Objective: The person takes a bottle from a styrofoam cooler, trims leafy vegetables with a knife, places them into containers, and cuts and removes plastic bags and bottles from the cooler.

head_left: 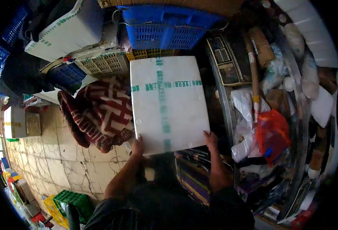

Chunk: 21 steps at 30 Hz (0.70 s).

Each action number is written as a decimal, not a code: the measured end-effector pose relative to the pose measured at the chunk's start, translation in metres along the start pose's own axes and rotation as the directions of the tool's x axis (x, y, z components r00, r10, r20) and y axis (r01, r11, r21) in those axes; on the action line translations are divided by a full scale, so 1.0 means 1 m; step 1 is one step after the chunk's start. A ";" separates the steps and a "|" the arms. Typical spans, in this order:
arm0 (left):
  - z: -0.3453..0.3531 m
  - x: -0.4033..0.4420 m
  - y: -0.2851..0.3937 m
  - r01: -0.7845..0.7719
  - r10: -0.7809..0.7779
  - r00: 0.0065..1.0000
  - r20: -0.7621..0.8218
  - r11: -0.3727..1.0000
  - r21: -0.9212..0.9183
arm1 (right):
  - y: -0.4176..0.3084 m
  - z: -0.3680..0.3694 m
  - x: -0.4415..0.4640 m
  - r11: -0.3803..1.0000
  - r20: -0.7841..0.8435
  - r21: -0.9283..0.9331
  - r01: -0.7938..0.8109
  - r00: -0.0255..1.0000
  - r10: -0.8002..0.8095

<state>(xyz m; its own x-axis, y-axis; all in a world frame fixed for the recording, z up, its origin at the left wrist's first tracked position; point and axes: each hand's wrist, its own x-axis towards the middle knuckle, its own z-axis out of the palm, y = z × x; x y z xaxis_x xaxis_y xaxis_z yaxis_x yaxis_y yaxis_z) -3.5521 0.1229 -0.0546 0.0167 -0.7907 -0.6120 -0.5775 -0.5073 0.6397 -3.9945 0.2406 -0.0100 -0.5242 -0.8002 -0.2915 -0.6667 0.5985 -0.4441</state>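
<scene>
ok so my left hand and right hand are about equally close, fingers gripping the white foam box at its near corners, box straight ahead, long axis pointing away from me

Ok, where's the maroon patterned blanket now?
In the head view, the maroon patterned blanket is just left of the white box, up and left from the left hand.

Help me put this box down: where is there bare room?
The tiled floor on the left is bare between the blanket and the green crate. It is crowded on the right, around the red bag, and beyond the box, by the blue crate.
</scene>
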 end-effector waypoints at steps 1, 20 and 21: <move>0.009 0.007 -0.028 -0.190 0.187 0.982 -0.029 0.969 -0.156 | -0.007 -0.005 0.001 1.000 0.059 -0.011 0.002 0.998 -0.001; -0.027 -0.212 0.270 0.108 0.592 0.710 0.382 0.444 -0.889 | -0.048 0.036 -0.113 0.732 0.232 0.616 -0.291 0.955 0.184; -0.027 -0.214 0.267 0.023 0.586 0.719 0.373 0.516 -0.856 | -0.068 0.041 -0.118 0.773 0.241 0.580 -0.259 0.960 0.141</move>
<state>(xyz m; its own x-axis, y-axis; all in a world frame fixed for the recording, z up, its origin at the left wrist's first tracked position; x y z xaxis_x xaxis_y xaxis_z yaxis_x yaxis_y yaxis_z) -3.6876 0.1469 0.2598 -0.6307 -0.7384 -0.2385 0.4017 -0.5737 0.7138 -3.8658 0.2925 0.0198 -0.4695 -0.6934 -0.5465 -0.0726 0.6472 -0.7588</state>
